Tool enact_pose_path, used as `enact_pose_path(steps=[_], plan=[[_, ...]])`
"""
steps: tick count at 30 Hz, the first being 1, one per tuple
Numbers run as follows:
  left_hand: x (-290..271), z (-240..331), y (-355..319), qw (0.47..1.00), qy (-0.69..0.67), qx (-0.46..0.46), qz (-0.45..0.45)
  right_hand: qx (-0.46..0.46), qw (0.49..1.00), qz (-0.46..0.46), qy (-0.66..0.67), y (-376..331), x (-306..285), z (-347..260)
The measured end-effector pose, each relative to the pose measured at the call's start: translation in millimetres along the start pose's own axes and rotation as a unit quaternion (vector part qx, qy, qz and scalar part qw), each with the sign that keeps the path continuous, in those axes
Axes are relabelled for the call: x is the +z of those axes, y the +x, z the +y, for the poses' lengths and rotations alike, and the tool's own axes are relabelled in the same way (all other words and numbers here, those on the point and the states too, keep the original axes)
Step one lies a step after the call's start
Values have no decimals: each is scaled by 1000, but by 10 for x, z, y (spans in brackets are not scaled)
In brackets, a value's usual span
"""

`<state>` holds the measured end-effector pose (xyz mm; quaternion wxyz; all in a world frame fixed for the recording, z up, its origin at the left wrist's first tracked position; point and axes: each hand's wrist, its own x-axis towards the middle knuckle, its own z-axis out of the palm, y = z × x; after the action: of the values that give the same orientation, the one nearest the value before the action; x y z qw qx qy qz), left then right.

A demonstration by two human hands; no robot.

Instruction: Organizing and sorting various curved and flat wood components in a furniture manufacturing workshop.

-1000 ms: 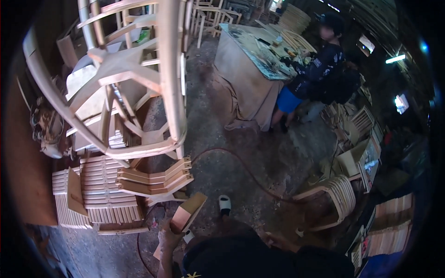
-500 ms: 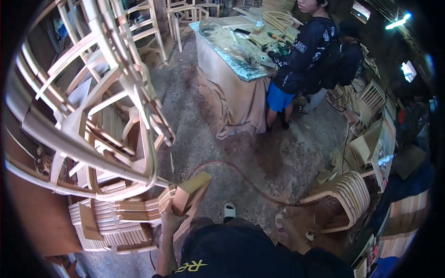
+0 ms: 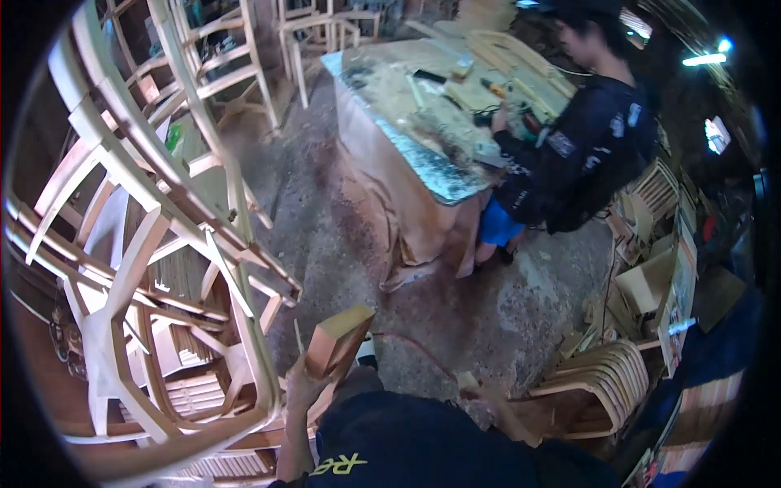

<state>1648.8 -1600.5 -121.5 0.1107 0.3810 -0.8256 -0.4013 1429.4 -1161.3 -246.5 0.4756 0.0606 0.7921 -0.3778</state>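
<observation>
My left hand [image 3: 303, 389] grips the near end of a thick, box-like piece of pale brown wood [image 3: 342, 335] with a lighter yellowish top edge, held out in front of my left side. Directly left of it stand pale wooden chair frames [image 3: 150, 232], tall and leaning over one another. My right hand [image 3: 478, 394] hangs low on the right side of my body, near a stack of curved wooden pieces [image 3: 598, 378]. Its fingers are blurred, and I cannot make out whether they hold anything.
Ahead stands a cloth-draped worktable [image 3: 407, 146] with tools and wood on it. A co-worker [image 3: 582, 138] bends over its right side, hands at a power tool [image 3: 529, 122]. A hose [image 3: 415, 346] lies on the floor. Scrap boards [image 3: 651, 285] lean along the right.
I have moved forward, so the worktable and chair frames appear closer. My left hand still carries the wood. The co-worker leans further over the table, and my right hand has swung slightly.
</observation>
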Motion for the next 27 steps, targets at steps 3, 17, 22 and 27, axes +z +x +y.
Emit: enact_pose_path(steps=[3, 17, 22, 27], plan=[[-114, 205, 688, 1000, -5, -13, -26, -28, 994, 37, 98, 549, 23, -21], [-405, 1029, 3623, 998, -61, 24, 22, -217, 971, 12, 94, 1640, 165, -4752], [-747, 1392, 4847, 998, 8, -42, -52, -336, 941, 22, -20, 2633, 24, -5825], [-1203, 2249, 6255, 999, -34, 22, 15, -398, 908, 117, 59, 2955, -215, -7182]])
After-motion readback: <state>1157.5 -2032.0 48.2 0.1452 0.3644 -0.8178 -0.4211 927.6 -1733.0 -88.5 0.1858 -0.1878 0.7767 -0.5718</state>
